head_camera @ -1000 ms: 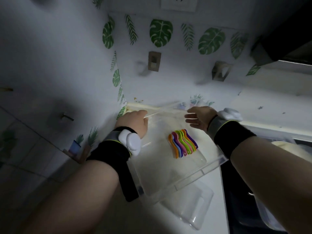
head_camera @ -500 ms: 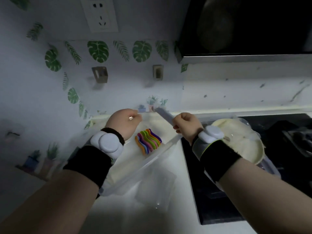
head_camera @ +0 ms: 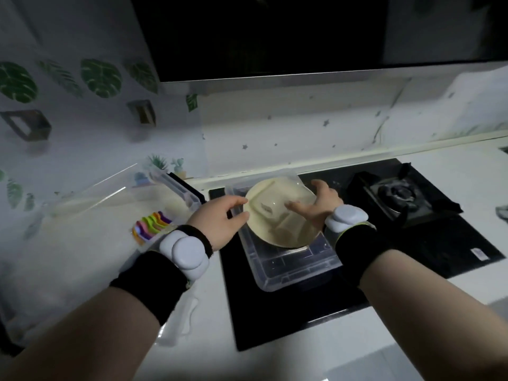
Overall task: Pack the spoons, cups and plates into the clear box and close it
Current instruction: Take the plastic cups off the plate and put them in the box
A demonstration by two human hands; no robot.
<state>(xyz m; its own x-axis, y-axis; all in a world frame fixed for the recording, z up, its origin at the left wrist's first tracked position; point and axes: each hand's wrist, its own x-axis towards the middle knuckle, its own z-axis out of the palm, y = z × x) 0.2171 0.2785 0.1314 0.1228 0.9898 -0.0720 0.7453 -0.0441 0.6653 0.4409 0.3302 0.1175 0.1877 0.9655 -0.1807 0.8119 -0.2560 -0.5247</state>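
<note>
A cream divided plate lies tilted in a clear tub on the black stove. My left hand pinches the plate's left rim, by the tub's wall. My right hand has its fingers spread over the right side, thumb on the far edge. The clear box stands on the counter to the left. A fan of coloured spoons lies inside it, next to my left wrist. I see no cups.
A clear lid lies on the white counter under my left forearm. The black hob has a gas burner to the right of the tub. A dark range hood hangs above, and the leaf-patterned wall is close behind the box.
The view has swung right, from the clear box to the stove. Both hands left the box's far rim and moved onto the cream plate in the tub.
</note>
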